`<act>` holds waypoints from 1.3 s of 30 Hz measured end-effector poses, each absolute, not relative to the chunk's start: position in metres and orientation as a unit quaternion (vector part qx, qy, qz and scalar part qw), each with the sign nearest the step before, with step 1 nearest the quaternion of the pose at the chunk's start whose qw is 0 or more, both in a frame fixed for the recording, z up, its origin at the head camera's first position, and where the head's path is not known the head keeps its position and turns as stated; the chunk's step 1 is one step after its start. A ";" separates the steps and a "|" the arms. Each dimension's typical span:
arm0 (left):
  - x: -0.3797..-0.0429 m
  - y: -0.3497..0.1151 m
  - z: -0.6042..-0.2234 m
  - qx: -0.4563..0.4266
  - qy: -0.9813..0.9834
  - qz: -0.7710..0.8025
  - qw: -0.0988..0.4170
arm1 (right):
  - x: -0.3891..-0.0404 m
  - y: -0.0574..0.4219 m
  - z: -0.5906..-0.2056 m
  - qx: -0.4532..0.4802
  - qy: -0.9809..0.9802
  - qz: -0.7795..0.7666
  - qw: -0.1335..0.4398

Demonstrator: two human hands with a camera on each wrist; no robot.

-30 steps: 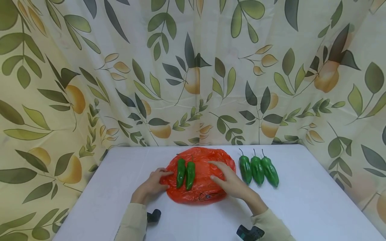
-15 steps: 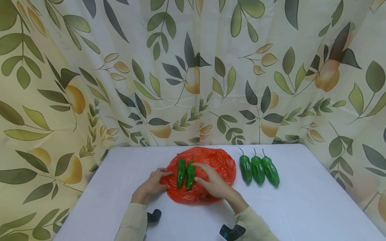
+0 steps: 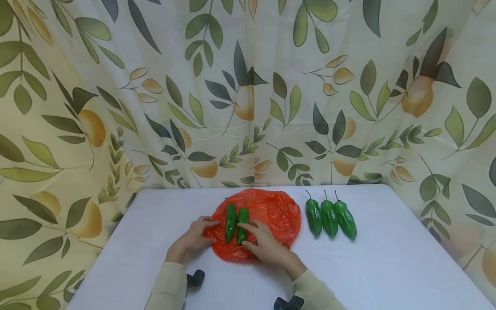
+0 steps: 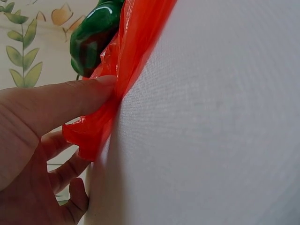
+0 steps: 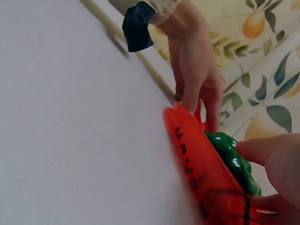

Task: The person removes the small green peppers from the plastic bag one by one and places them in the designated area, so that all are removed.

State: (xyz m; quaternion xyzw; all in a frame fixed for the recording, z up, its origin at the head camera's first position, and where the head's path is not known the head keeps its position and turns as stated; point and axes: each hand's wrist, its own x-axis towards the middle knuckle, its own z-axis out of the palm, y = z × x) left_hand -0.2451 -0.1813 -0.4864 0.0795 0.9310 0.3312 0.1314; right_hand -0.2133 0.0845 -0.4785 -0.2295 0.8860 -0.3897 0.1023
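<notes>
The bag (image 3: 284, 219) lies on the table (image 3: 387, 267), its far side close to the back edge. On its left half rest two peppers, the left pepper (image 3: 230, 223) and right pepper (image 3: 242, 234), side by side with a slim gap. The left hand (image 3: 195, 236) touches the bag's left edge, thumb and forefinger spread; whether they pinch the plastic I cannot tell. The right hand (image 3: 267, 244) reaches over the bag's near right part, forefinger on the right pepper, thumb near its lower tip, the two spread apart. A row of three peppers (image 3: 329, 218) stands off just right of the bag. Beyond the row, a wide stretch of table runs to the right edge; more opens toward the person and left of the left hand. The curtain (image 3: 294, 107) rises behind the back edge.
</notes>
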 end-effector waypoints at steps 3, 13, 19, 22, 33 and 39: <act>-0.244 -0.181 -0.488 0.081 0.931 0.330 0.132 | -0.212 0.084 -0.481 -0.223 0.892 -0.376 0.116; -0.244 -0.180 -0.489 0.097 0.932 0.324 0.128 | -0.210 0.085 -0.488 -0.227 0.896 -0.364 0.117; -0.244 -0.179 -0.488 0.096 0.932 0.325 0.130 | -0.213 0.089 -0.487 -0.220 0.890 -0.383 0.116; -0.244 -0.179 -0.487 0.091 0.931 0.329 0.132 | -0.215 0.091 -0.486 -0.218 0.888 -0.389 0.115; -0.242 -0.181 -0.487 0.093 0.928 0.336 0.131 | -0.218 0.095 -0.482 -0.211 0.883 -0.409 0.094; -0.242 -0.182 -0.483 0.084 0.928 0.339 0.134 | -0.219 0.098 -0.472 -0.208 0.875 -0.430 0.075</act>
